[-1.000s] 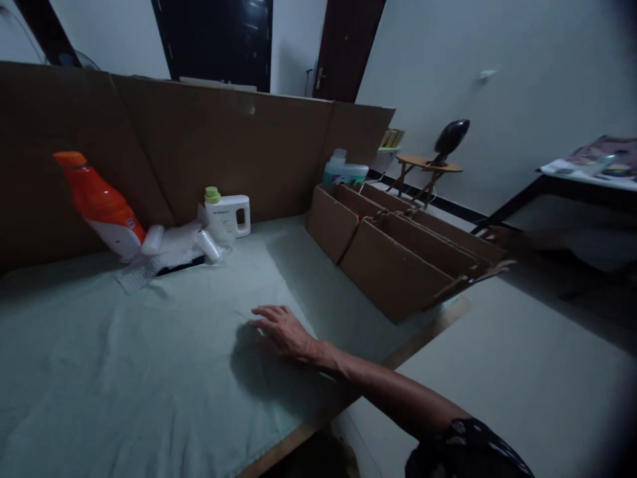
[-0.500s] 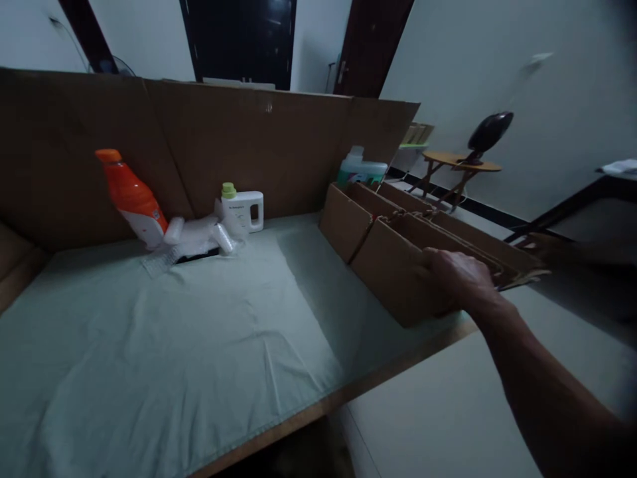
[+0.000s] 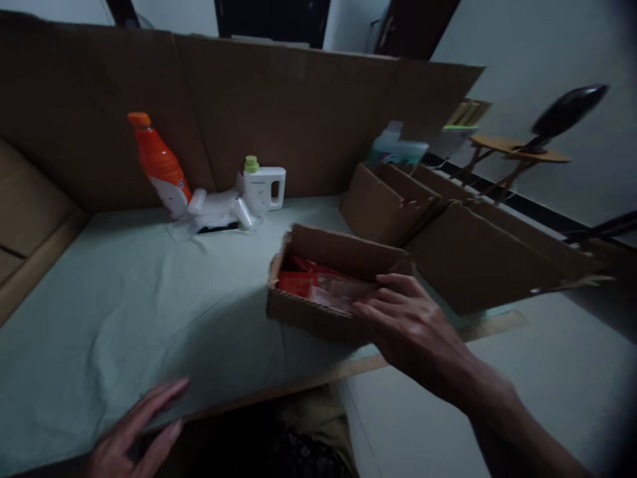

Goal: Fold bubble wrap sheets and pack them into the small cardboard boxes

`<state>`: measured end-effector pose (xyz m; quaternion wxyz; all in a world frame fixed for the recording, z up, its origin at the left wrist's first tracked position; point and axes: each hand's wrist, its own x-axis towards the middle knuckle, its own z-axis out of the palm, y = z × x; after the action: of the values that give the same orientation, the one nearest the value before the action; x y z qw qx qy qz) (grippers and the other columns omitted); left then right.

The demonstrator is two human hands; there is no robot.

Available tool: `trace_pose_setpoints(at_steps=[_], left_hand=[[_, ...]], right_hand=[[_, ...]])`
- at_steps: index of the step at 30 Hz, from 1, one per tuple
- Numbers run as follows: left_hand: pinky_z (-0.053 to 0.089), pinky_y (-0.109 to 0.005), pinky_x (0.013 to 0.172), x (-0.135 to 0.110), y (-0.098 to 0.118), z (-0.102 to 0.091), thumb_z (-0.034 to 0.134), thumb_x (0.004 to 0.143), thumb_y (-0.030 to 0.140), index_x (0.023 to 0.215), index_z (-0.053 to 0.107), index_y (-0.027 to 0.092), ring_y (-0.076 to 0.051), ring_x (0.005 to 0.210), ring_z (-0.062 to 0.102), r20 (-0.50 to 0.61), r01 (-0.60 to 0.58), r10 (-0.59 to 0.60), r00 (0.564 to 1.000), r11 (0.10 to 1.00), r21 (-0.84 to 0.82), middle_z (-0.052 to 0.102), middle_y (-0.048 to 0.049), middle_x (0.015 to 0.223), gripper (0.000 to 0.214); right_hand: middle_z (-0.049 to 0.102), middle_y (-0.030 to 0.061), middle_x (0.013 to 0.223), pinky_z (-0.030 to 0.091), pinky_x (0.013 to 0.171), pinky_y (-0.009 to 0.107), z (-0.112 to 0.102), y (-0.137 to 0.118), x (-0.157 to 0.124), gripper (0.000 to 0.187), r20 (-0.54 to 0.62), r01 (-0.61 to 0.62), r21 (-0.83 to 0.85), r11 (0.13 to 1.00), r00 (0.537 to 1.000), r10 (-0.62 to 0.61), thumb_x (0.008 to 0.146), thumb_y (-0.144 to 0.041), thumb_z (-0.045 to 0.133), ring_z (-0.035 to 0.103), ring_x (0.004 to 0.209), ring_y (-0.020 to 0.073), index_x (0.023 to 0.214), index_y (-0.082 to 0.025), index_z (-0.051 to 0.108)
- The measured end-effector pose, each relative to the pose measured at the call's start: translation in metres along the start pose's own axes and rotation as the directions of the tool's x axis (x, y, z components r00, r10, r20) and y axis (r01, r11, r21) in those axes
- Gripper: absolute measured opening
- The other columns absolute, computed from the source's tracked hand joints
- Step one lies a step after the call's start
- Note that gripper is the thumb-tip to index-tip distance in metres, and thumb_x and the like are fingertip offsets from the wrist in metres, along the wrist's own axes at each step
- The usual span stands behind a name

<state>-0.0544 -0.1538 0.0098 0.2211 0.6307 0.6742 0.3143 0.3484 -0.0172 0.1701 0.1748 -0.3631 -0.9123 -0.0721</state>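
A small open cardboard box (image 3: 311, 317) with red and clear plastic packets (image 3: 301, 282) inside is over the front part of the cloth-covered table. My right hand (image 3: 405, 315) grips its right end, fingers bent over the rim and partly inside. Whether the box rests on the cloth or hangs just above it, I cannot tell. At the lower left, my left hand (image 3: 134, 431) is near the table's front edge, fingers and thumb apart, holding nothing.
Larger cardboard bins (image 3: 478, 265) stand on the right, with blue-green bottles (image 3: 393, 149) behind. Along the cardboard backboard (image 3: 308, 113) are an orange bottle (image 3: 162, 166), bubble wrap (image 3: 219, 206) and a white jug with a green cap (image 3: 266, 189). A pale green cloth (image 3: 199, 299) covers the table.
My right hand has moved left from the bins, bringing the small box with red packets over the cloth. My left hand has come into view at lower left. The view has shifted.
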Motion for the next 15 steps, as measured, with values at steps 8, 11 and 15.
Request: trace_pose_setpoints(at_steps=[8,11,15], left_hand=[[0.061,-0.041,0.097,0.05,0.03,0.003,0.061,0.089,0.048,0.139,0.056,0.025,-0.027,0.113,0.072,-0.112,-0.051,0.055,0.992,0.998,0.038,0.069,-0.0102,0.133,0.055],[0.059,-0.043,0.099,0.069,0.031,0.014,0.063,0.087,0.042,0.145,0.049,0.021,-0.028,0.116,0.07,-0.045,-0.035,0.034,0.998,0.999,-0.028,0.065,-0.0136,0.137,0.063],[0.051,-0.05,0.111,0.106,0.037,0.027,0.068,0.082,0.039,0.155,0.036,0.021,-0.033,0.135,0.057,0.048,-0.076,0.083,0.995,0.988,-0.132,0.054,-0.0147,0.151,0.082]], right_hand=[[0.074,0.0072,0.118,0.052,0.096,0.053,0.052,0.011,-0.005,0.027,-0.364,-0.182,0.287,0.94,0.887,0.283,0.092,-0.03,0.068,0.07,0.106,0.0292,0.119,-0.03,0.069],[0.064,0.0101,0.136,0.051,0.099,0.056,0.082,0.008,-0.022,0.038,-0.459,-0.294,0.466,0.834,0.726,0.512,0.089,-0.023,0.069,0.062,0.124,0.034,0.127,-0.028,0.067],[0.05,0.009,0.153,0.053,0.094,0.052,0.108,0.002,-0.033,0.061,-0.591,-0.251,0.61,0.752,0.489,0.642,0.083,-0.021,0.074,0.056,0.131,0.0351,0.141,-0.032,0.057]])
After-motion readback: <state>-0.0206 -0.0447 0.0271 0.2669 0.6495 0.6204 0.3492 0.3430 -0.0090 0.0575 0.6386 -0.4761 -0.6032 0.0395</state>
